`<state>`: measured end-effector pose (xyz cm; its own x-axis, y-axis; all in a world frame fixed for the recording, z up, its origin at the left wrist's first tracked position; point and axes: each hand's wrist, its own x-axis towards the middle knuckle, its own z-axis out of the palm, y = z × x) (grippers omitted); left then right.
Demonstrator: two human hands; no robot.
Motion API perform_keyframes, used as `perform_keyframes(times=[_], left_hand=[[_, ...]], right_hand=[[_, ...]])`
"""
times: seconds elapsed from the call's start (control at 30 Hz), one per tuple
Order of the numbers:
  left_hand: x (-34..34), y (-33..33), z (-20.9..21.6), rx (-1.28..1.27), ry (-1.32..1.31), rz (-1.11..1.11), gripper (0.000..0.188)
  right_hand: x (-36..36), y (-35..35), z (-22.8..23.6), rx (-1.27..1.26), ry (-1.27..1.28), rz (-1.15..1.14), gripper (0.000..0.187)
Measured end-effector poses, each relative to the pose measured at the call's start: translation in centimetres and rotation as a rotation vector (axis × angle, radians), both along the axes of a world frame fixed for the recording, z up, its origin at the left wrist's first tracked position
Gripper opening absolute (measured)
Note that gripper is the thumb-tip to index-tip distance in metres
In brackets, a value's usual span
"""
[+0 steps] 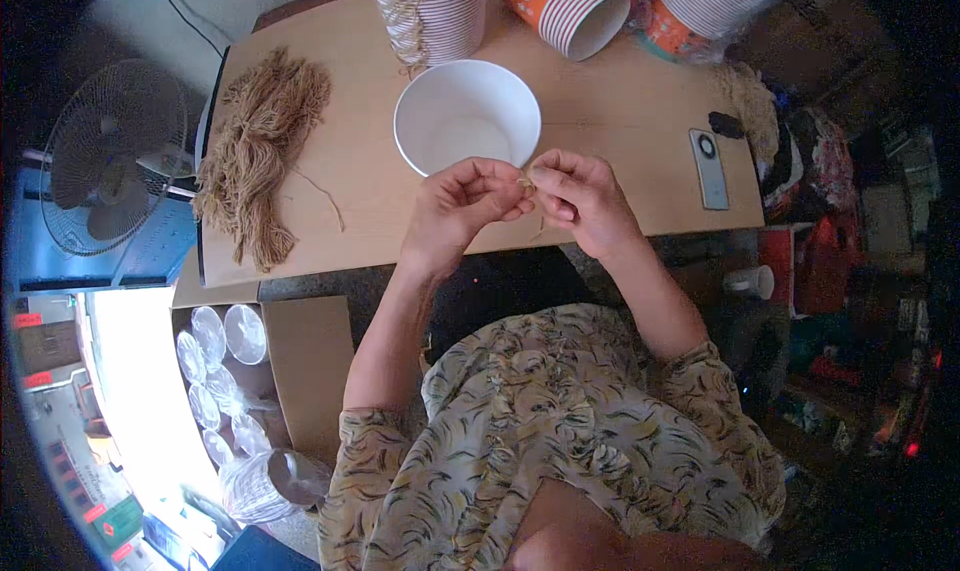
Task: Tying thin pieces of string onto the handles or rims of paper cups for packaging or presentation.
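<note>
My left hand (462,209) and my right hand (588,199) meet over the near edge of the table, fingertips almost touching. Both are closed in a pinch on a short piece of tan twine (525,182); a thin end hangs below the right fingers. Whether it is knotted is too small to tell. Just beyond the hands stands a white paper tub (410,121), its mouth toward me and its visible inside bare. To the left lies a thick bundle of tan twine strands (265,151), with one loose strand trailing off it.
Stacked paper tubs (450,16) rise behind the white one, with orange stacks (570,11) beside them. A phone (708,169) lies on the right of the wooden table (360,171). A fan (115,156) stands left; a carton (310,371) with clear plastic cups (245,333) sits below.
</note>
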<state>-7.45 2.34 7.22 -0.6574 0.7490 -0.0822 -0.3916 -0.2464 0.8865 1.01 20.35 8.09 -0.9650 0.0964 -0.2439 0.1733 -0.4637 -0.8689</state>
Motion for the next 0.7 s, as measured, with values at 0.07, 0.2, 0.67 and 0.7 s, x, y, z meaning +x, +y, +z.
perform_keyframes(times=[0.07,0.2,0.67,0.7], left_hand=[[0.03,0.02,0.03,-0.007,-0.004,0.009,0.016],[-0.07,-0.03,0.24,-0.029,-0.027,0.009,0.015],[0.14,-0.31,0.21,0.029,-0.022,0.006,0.012],[0.17,-0.35,0.3,0.028,-0.013,0.007,0.01]], right_hand=[[0.02,-0.11,0.2,0.003,-0.001,0.007,0.015],[0.14,-0.2,0.41,-0.013,0.003,0.003,0.014],[0.31,-0.73,0.46,0.069,0.045,-0.03,0.012],[0.36,-0.84,0.75,0.107,0.061,-0.024,0.012]])
